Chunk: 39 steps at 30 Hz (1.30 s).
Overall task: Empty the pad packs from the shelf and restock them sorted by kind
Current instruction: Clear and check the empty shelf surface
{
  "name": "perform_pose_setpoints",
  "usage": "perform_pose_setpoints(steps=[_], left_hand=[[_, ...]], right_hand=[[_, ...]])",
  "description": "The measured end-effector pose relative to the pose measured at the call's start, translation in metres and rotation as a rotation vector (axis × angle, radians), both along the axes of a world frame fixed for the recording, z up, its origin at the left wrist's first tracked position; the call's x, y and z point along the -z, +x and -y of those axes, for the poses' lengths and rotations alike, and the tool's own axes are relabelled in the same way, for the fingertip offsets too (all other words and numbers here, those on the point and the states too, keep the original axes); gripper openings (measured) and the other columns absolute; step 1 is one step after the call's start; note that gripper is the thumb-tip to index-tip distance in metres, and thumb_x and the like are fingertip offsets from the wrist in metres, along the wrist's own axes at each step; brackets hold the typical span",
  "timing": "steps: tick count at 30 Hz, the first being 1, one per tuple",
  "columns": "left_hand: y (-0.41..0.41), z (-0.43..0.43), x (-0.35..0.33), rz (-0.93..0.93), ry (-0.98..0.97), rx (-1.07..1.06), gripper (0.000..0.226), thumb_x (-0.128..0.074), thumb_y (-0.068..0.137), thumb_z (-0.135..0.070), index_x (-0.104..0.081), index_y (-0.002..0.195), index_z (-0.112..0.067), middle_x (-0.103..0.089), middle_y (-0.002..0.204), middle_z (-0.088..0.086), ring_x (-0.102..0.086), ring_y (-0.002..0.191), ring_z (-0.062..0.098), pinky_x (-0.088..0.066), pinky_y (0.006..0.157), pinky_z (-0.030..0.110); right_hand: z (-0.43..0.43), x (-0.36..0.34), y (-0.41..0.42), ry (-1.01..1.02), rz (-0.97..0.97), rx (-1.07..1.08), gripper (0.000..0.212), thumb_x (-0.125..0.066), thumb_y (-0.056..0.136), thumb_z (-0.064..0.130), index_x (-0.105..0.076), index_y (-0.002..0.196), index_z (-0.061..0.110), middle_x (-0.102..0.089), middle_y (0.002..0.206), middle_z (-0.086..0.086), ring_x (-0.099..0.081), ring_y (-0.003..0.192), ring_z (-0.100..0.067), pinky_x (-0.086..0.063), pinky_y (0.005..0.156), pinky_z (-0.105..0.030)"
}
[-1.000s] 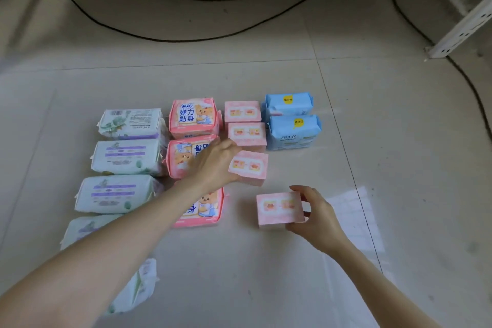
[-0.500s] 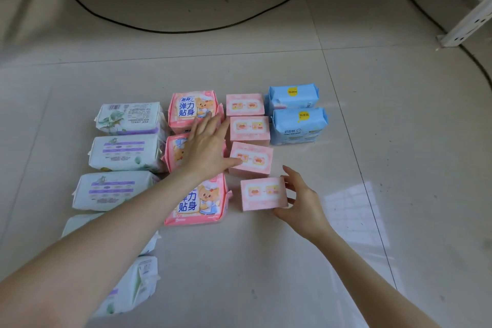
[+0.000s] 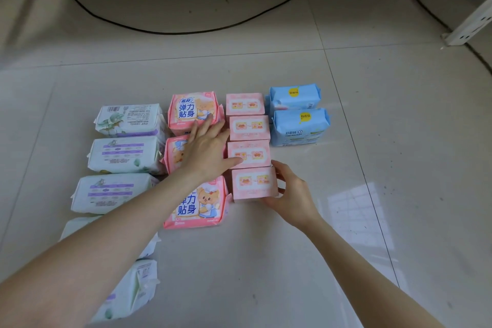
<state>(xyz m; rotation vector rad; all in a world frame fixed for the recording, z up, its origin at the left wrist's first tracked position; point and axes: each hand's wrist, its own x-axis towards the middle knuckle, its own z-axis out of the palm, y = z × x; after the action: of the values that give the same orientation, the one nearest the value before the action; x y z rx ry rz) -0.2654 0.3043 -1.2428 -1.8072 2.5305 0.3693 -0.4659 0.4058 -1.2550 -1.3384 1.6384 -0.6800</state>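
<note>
Left hand (image 3: 206, 152): fingers straight and slightly spread, palm down. It lies flat across the pink bear packs (image 3: 199, 204), with fingertips reaching the farthest one and the thumb tip touching the third pink box (image 3: 249, 154). It grips nothing.

Right hand (image 3: 292, 194): curled round the right end of the nearest pink box (image 3: 254, 185), thumb on the far right corner, fingers wrapped along the near right side. We cannot tell if the fingertips go under the box, as that edge is hidden.

All packs sit on the tiled floor (image 3: 372, 141) in columns. From left to right these are the white-and-purple packs (image 3: 125, 154), partly covered by the left forearm, then the bear packs, the small pink boxes and two blue packs (image 3: 300, 125). The pink boxes form a line of four, and the nearest one touches the third.

Black cables (image 3: 186, 29) run across the floor beyond the packs.

Compared with a second ago:
- The nearest box was well apart, off to the right. It is now butted against the third box and in line with the column.
- The left hand was clamped on the third box and has since flattened out.

Compared with half a second ago:
- The nearest box sat slightly skewed and short of the line, and that offset is closed.
- The right hand's fingers were looser on the box and now wrap it more tightly.
</note>
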Motion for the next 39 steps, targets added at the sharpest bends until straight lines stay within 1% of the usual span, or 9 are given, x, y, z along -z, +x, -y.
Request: perform_pose_setpoints(steps=[6,13,18,22,26,28,31,36,39], left_hand=[[-0.002,0.0,-0.003,0.026,0.016,-0.004,0.082,-0.054,0.084,-0.065,-0.029,0.151,-0.025,-0.021,0.16,0.001,0.0,0.15,0.025,0.011,0.117,0.044],[-0.005,-0.001,-0.005,0.049,0.029,-0.02,0.082,-0.053,0.085,-0.065,-0.029,0.151,-0.022,-0.019,0.161,0.002,0.002,0.15,0.024,0.013,0.117,0.045],[-0.003,-0.01,-0.011,0.018,-0.009,0.005,0.078,-0.053,0.089,-0.057,-0.026,0.151,-0.019,-0.02,0.161,0.002,-0.005,0.15,0.023,0.008,0.118,0.044],[0.006,-0.031,-0.029,0.016,-0.041,0.035,0.071,-0.053,0.091,-0.051,-0.031,0.15,-0.019,-0.026,0.159,0.004,-0.013,0.149,0.023,0.002,0.12,0.042],[0.019,-0.06,-0.061,0.079,0.02,0.067,0.067,-0.054,0.092,-0.046,-0.035,0.148,-0.016,-0.028,0.157,0.009,-0.018,0.147,0.027,-0.006,0.12,0.044],[0.023,-0.075,-0.081,0.117,0.052,0.075,0.066,-0.055,0.092,-0.044,-0.035,0.148,-0.015,-0.029,0.157,0.009,-0.019,0.147,0.027,-0.005,0.12,0.043],[0.029,-0.094,-0.118,0.163,0.091,0.091,0.064,-0.049,0.095,-0.045,-0.033,0.15,-0.017,-0.024,0.159,0.007,-0.014,0.149,0.025,0.003,0.12,0.04],[0.038,-0.119,-0.197,0.196,0.135,0.11,0.063,-0.053,0.092,-0.042,-0.036,0.148,-0.017,-0.029,0.157,0.009,-0.019,0.148,0.027,-0.004,0.12,0.044],[0.042,-0.125,-0.243,0.224,0.173,0.108,0.065,-0.045,0.095,-0.043,-0.024,0.152,-0.02,-0.017,0.161,0.007,-0.009,0.15,0.024,0.005,0.119,0.042]], right_hand=[[-0.002,-0.002,0.001,0.026,-0.114,-0.024,0.071,-0.077,0.074,0.027,-0.044,0.137,0.027,-0.063,0.123,0.01,-0.059,0.114,-0.014,-0.053,0.087,-0.04],[-0.002,-0.007,0.004,0.059,-0.257,-0.09,0.077,-0.071,0.079,0.032,-0.032,0.145,0.024,-0.059,0.13,0.004,-0.058,0.114,-0.023,-0.053,0.082,-0.04],[-0.006,-0.015,-0.001,0.086,-0.424,-0.218,0.089,-0.064,0.081,0.023,-0.011,0.153,0.023,-0.041,0.148,0.001,-0.045,0.128,-0.023,-0.049,0.089,-0.038],[-0.017,-0.039,-0.005,0.095,-0.626,-0.357,0.09,-0.061,0.084,0.024,-0.003,0.154,0.022,-0.018,0.16,-0.001,-0.031,0.139,-0.022,-0.039,0.103,-0.036],[-0.03,-0.076,-0.004,0.113,-0.726,-0.423,0.082,-0.053,0.091,0.027,0.0,0.153,0.022,-0.012,0.161,-0.003,-0.022,0.144,-0.021,-0.025,0.113,-0.036],[-0.037,-0.098,-0.003,0.123,-0.771,-0.454,0.08,-0.05,0.093,0.028,0.002,0.153,0.021,-0.011,0.162,-0.004,-0.018,0.146,-0.021,-0.02,0.116,-0.038],[-0.045,-0.135,0.001,0.153,-0.821,-0.494,0.077,-0.047,0.095,0.029,0.002,0.154,0.02,-0.009,0.162,-0.007,-0.015,0.147,-0.023,-0.017,0.118,-0.041],[-0.054,-0.207,0.013,0.181,-0.842,-0.539,0.076,-0.046,0.095,0.031,0.001,0.153,0.019,-0.01,0.162,-0.007,-0.014,0.147,-0.024,-0.015,0.118,-0.044],[-0.054,-0.251,0.023,0.166,-0.846,-0.565,0.075,-0.045,0.095,0.031,0.001,0.153,0.019,-0.01,0.161,-0.007,-0.014,0.147,-0.024,-0.014,0.117,-0.045]])
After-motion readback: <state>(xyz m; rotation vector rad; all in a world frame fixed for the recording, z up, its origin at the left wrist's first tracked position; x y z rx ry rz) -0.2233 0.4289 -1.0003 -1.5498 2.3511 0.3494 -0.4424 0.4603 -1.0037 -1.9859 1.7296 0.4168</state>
